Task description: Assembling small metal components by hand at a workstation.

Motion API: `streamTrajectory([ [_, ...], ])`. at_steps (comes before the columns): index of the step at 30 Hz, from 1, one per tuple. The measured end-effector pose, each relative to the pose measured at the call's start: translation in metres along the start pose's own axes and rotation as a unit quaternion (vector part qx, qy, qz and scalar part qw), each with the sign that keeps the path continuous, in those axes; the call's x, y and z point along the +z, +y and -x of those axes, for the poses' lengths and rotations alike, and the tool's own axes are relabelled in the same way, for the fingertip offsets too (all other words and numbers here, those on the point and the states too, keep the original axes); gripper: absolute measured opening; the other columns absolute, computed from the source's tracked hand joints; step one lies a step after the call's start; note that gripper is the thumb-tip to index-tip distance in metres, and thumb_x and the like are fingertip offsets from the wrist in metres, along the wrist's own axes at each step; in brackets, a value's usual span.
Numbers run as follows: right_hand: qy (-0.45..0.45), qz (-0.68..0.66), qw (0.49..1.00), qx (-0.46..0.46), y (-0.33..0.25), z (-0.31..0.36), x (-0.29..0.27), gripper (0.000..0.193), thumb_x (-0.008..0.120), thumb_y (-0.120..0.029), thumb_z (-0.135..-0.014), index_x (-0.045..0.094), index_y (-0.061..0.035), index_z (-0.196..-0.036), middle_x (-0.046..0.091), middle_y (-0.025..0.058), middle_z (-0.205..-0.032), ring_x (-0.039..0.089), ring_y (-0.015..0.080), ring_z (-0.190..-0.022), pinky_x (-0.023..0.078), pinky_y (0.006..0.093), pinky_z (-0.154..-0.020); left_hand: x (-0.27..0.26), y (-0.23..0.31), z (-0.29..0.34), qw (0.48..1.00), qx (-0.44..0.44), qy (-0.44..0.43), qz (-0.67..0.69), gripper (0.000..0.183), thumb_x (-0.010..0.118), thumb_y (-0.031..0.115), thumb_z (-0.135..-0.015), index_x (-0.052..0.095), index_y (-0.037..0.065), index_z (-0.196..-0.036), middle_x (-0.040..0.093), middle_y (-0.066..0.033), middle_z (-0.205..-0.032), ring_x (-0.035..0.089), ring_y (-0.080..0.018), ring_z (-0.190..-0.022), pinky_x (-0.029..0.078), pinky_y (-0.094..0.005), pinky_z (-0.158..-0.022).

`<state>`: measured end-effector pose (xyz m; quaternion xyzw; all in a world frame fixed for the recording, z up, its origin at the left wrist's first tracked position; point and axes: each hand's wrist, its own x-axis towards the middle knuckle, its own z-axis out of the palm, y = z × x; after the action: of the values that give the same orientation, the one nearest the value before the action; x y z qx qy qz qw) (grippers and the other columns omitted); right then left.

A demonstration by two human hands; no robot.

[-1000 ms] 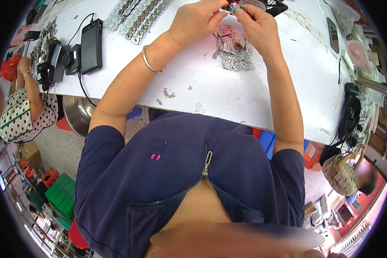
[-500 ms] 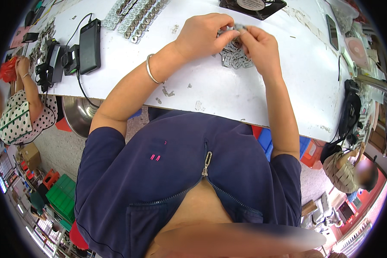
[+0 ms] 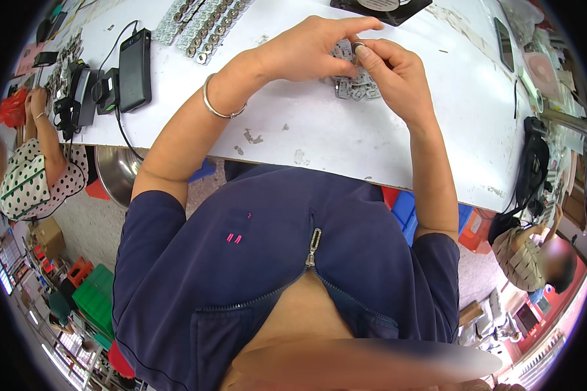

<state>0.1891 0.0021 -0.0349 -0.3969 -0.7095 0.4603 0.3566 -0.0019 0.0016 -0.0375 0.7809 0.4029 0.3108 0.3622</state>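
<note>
My left hand (image 3: 306, 52) is open over the white table, index finger and thumb spread wide apart, with nothing held between them. Facing it, my right hand (image 3: 400, 77) pinches a small round dark metal piece (image 3: 357, 47) between thumb and index finger. Beneath and between both hands lies a heap of small flat grey metal parts (image 3: 357, 90), partly covered by the fingers. Beyond my left wrist, round metal pieces on flat grey parts stand in neat rows (image 3: 216, 31).
A black fan (image 3: 386, 9) sits at the far edge. Left on the white table (image 3: 346, 140) are a black power bank (image 3: 135, 70) and cables; a phone (image 3: 504, 47) lies at the right. A person in a dotted top (image 3: 42, 173) works at the left, another person (image 3: 525, 257) at the right.
My left hand has opened and drawn away from the fingertips of the right, which were together with it on a small part. The round piece now shows in my right hand.
</note>
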Motion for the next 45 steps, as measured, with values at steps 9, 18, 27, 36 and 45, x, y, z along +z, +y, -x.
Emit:
streamTrajectory([
  [9, -0.102, 0.06, 0.992, 0.051, -0.009, -0.008, 0.0, 0.02, 0.06, -0.017, -0.09, 0.069, 0.0001, -0.093, 0.06, 0.002, -0.068, 0.051, 0.0081, -0.061, 0.042, 0.0241, -0.055, -0.006, 0.007, -0.001, 0.989, -0.074, -0.07, 0.102, 0.078, 0.073, 0.008, -0.072, 0.04, 0.015, -0.142, 0.068, -0.0092, -0.1, 0.062, -0.0113, -0.07, 0.05, -0.0242, -0.061],
  [18, -0.06, 0.026, 0.993, 0.098, -0.011, -0.012, -0.013, 0.021, 0.06, -0.02, -0.091, 0.067, -0.0012, -0.088, 0.058, 0.0, -0.064, 0.051, 0.0056, -0.055, 0.042, 0.0213, -0.05, -0.034, 0.002, -0.004, 0.967, -0.128, -0.194, 0.103, 0.033, 0.056, 0.035, -0.093, 0.064, 0.004, -0.086, 0.057, 0.0021, -0.067, 0.053, -0.0047, -0.055, 0.04, -0.0176, -0.046],
  [27, -0.176, -0.195, 0.956, 0.129, 0.003, -0.018, -0.019, 0.023, 0.056, -0.022, -0.094, 0.065, -0.001, -0.096, 0.058, -0.0002, -0.069, 0.053, 0.0058, -0.057, 0.043, 0.0201, -0.055, -0.033, -0.009, 0.005, 0.955, -0.061, -0.174, 0.233, 0.029, 0.051, 0.029, -0.097, 0.064, 0.003, -0.09, 0.057, -0.0003, -0.067, 0.051, -0.0046, -0.053, 0.043, -0.0194, -0.05],
  [36, -0.036, 0.023, 0.991, 0.13, 0.005, -0.02, -0.012, 0.021, 0.055, -0.02, -0.092, 0.065, -0.0012, -0.093, 0.059, 0.0013, -0.071, 0.056, 0.0077, -0.062, 0.045, 0.0233, -0.059, -0.004, -0.018, -0.004, 0.943, 0.193, 0.221, -0.159, 0.016, 0.064, 0.009, -0.082, 0.063, 0.005, -0.097, 0.064, -0.0111, -0.077, 0.064, -0.0297, -0.066, 0.051, -0.036, -0.056],
  [45, -0.049, 0.066, 0.99, 0.114, 0.001, -0.032, -0.008, 0.022, 0.055, -0.021, -0.088, 0.06, -0.0006, -0.08, 0.056, 0.0022, -0.065, 0.055, 0.0088, -0.061, 0.044, 0.0259, -0.057, -0.008, -0.019, 0.0, 0.92, 0.183, 0.202, -0.283, 0.016, 0.066, 0.013, -0.079, 0.065, 0.009, -0.095, 0.065, -0.0057, -0.077, 0.064, -0.0224, -0.063, 0.05, -0.0305, -0.052],
])
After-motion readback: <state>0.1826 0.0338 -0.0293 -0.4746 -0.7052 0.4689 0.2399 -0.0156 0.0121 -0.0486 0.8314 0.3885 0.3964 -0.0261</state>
